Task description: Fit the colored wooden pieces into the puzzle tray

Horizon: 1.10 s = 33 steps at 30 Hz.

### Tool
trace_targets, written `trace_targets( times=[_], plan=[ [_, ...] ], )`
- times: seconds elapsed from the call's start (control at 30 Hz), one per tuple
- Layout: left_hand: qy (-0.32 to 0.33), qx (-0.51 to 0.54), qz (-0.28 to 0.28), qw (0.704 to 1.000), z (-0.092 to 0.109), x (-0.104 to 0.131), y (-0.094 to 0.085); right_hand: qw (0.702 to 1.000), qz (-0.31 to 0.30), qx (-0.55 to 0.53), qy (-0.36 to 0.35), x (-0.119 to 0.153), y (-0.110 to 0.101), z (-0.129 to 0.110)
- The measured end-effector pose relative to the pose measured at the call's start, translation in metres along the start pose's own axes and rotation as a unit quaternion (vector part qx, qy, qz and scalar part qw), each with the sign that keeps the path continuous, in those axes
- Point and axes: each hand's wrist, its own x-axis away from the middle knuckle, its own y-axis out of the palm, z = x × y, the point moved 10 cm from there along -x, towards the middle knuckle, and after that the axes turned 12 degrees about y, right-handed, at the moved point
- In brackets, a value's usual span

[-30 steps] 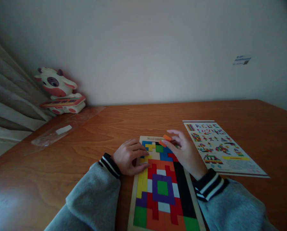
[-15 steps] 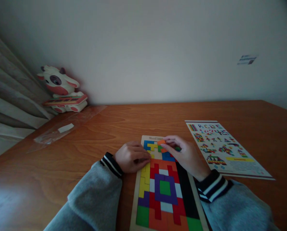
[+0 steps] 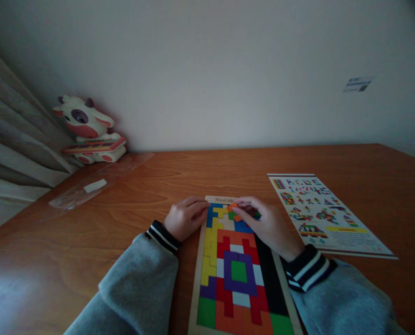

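Note:
A wooden puzzle board (image 3: 203,251) lies lengthwise before me, mostly filled with coloured block pieces. My right hand (image 3: 263,223) pinches an orange puzzle piece (image 3: 232,207) between thumb and fingers over the board's far end. That piece looks tilted, and the fingers partly hide it and the green and red pieces beneath. At the far left corner, my left hand (image 3: 188,217) is closed, its fingertips at the rim beside a blue piece (image 3: 210,218). Whether it holds anything is hidden. Bare wood (image 3: 228,224) shows between the yellow and blue pieces.
Right of the board lies a printed pattern sheet (image 3: 319,209) on the wooden table (image 3: 165,177). A clear plastic wrapper (image 3: 71,197) is at the left. Behind it, a toy cow with a keyboard (image 3: 92,132) stands near the curtain (image 3: 15,139) and wall.
My left hand has moved away from me along the board's left side, from the yellow pieces to the far corner. The orange piece in my right hand has turned slightly.

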Motion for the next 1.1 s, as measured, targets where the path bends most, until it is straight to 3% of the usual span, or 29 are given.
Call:
trace_targets(
  times=[0.1,0.2,0.3,0.43,0.5,0.8,1.0,1.1],
  plan=[
    [-0.031,-0.046,0.006,0.998,-0.01,0.003,-0.004,1.0,-0.004,0.001,0.002,0.0,0.0,0.0],
    [-0.034,-0.083,-0.037,0.995,-0.011,0.003,0.001,1.0,-0.01,-0.001,0.002,0.001,0.001,0.0],
    [0.006,-0.087,-0.086,0.992,0.002,-0.001,0.01,1.0,-0.016,-0.003,-0.002,0.0,0.003,-0.001],
    [0.093,-0.002,-0.164,0.982,0.029,0.0,0.03,1.0,-0.013,0.004,-0.015,0.0,0.004,-0.003],
    [0.1,0.021,-0.182,0.978,0.033,0.001,0.035,1.0,-0.014,0.006,-0.017,0.0,0.005,-0.003],
    [0.058,0.081,-0.138,0.985,0.029,-0.005,0.033,0.999,-0.023,0.02,-0.022,0.0,0.009,0.001],
    [0.111,0.053,-0.161,0.979,0.038,-0.002,0.036,1.0,-0.017,0.02,-0.01,-0.001,0.007,-0.002],
    [0.105,0.04,-0.155,0.981,0.036,-0.003,0.033,1.0,-0.016,0.014,-0.002,-0.001,0.006,0.0]
  ],
)
